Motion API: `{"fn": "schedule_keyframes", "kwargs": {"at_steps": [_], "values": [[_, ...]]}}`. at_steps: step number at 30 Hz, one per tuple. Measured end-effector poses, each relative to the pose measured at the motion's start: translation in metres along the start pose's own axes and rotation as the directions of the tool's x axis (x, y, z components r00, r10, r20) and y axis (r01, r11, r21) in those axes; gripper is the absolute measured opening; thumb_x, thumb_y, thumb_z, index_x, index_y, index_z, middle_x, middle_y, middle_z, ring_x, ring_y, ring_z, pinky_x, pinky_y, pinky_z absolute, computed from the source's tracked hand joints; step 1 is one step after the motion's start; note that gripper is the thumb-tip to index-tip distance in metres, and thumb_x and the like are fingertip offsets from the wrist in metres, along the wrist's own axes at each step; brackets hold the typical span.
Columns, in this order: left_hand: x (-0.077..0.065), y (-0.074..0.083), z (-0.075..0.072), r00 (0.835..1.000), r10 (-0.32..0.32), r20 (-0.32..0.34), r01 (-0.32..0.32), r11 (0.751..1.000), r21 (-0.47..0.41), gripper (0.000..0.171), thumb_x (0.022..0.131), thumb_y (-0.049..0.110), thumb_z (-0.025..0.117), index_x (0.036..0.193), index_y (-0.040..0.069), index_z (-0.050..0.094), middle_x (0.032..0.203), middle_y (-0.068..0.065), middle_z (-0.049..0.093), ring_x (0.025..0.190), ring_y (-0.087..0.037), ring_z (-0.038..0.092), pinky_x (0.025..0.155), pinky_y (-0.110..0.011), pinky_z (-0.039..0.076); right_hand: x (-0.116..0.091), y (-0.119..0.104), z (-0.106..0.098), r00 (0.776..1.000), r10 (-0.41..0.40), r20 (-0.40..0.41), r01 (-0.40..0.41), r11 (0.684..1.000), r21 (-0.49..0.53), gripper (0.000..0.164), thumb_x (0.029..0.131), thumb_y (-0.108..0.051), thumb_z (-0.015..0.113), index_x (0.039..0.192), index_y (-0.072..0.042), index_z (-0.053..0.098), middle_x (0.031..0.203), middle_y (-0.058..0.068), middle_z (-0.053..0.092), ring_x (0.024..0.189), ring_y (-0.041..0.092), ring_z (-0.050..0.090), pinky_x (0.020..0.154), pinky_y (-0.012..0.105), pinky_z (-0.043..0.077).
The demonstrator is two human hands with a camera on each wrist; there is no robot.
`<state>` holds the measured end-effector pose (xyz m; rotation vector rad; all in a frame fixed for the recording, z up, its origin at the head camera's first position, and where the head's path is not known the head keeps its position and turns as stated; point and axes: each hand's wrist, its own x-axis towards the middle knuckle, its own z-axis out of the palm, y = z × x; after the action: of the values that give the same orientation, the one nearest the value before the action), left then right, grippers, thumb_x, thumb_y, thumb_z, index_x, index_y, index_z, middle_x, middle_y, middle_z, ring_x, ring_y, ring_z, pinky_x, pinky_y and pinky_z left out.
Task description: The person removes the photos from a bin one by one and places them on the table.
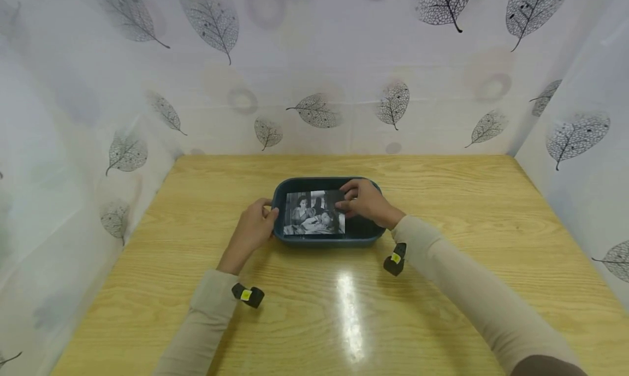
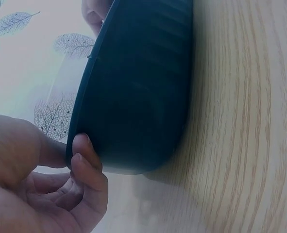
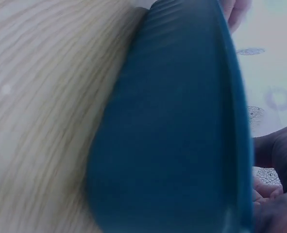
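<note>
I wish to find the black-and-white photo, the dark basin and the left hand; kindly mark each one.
Photo (image 1: pixel 315 213): head view, middle of its picture side.
Dark basin (image 2: pixel 133 97): left wrist view, outer side wall.
Left hand (image 1: pixel 253 226): head view, back of the hand.

Pale leaf-print sheeting (image 1: pixel 344 54) behind and beside wood-grain table (image 1: pixel 304 299).

The head view is bright and fairly even, with a white streak of glare on the near middle of the tabletop (image 1: pixel 467 212) and soft shadows beside the sleeves (image 1: pixel 472 278). The leaf-printed sheet (image 1: pixel 344 54) looks hazy at left. Both wrist views have a bluish cast — the tray (image 2: pixel 133 107) sinks into darkness in the left one, and the right is softly blurred.
</note>
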<state>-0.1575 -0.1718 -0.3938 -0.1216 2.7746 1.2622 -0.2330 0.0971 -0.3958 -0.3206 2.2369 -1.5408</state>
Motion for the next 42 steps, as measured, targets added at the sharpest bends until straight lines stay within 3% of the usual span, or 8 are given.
{"fn": "schedule_keyframes", "kwargs": {"at_steps": [8, 15, 24, 31, 42], "values": [[0.002, -0.002, 0.003, 1.0, -0.003, -0.007, 0.003, 1.0, -0.013, 0.042, 0.106, 0.016, 0.051, 0.143, -0.004, 0.048, 0.092, -0.014, 0.063, 0.063, -0.019, 0.063, 0.055, -0.029, 0.049, -0.003, -0.007, -0.006, 0.999, -0.023, -0.034, 0.023, 1.0, -0.005, 0.044, 0.097, 0.0, 0.066, 0.138, 0.008, 0.051, 0.102, 0.022, 0.068, 0.085, 0.025, 0.071, 0.08, 0.045, 0.06], [0.002, -0.003, 0.003, 1.0, -0.014, 0.004, 0.014, 0.999, -0.041, 0.041, 0.106, 0.014, 0.05, 0.143, -0.004, 0.048, 0.092, -0.017, 0.063, 0.062, -0.02, 0.063, 0.055, -0.03, 0.05, -0.004, -0.015, -0.015, 0.997, -0.025, -0.08, 0.025, 1.0, -0.008, 0.044, 0.097, 0.0, 0.066, 0.139, 0.006, 0.052, 0.104, 0.022, 0.068, 0.084, 0.023, 0.07, 0.077, 0.04, 0.06], [0.003, -0.003, 0.002, 1.0, -0.001, 0.01, 0.002, 0.999, -0.039, 0.042, 0.107, 0.013, 0.049, 0.143, -0.006, 0.046, 0.097, -0.02, 0.064, 0.065, -0.024, 0.066, 0.056, -0.029, 0.052, -0.008, -0.03, -0.038, 0.994, -0.019, -0.108, 0.018, 1.0, -0.012, 0.047, 0.098, -0.002, 0.065, 0.142, 0.004, 0.049, 0.112, 0.024, 0.064, 0.08, 0.021, 0.07, 0.087, 0.052, 0.056], [0.003, -0.001, 0.0, 1.0, 0.004, 0.003, -0.004, 1.0, -0.023, 0.042, 0.107, 0.013, 0.049, 0.144, -0.006, 0.046, 0.098, -0.02, 0.063, 0.068, -0.027, 0.067, 0.056, -0.029, 0.052, -0.015, -0.036, -0.063, 0.99, -0.038, -0.138, 0.034, 0.999, -0.029, 0.049, 0.099, -0.002, 0.064, 0.145, 0.005, 0.047, 0.117, 0.025, 0.061, 0.081, 0.016, 0.068, 0.083, 0.04, 0.059], [0.002, -0.001, 0.0, 1.0, 0.014, -0.001, -0.014, 1.0, 0.004, 0.042, 0.107, 0.014, 0.049, 0.143, -0.006, 0.046, 0.097, -0.018, 0.062, 0.066, -0.024, 0.067, 0.056, -0.031, 0.052, -0.04, -0.033, -0.11, 0.975, -0.065, -0.212, 0.068, 0.998, 0.006, 0.049, 0.098, 0.001, 0.062, 0.143, 0.01, 0.045, 0.109, 0.019, 0.062, 0.079, 0.01, 0.069, 0.075, 0.027, 0.059]]}}
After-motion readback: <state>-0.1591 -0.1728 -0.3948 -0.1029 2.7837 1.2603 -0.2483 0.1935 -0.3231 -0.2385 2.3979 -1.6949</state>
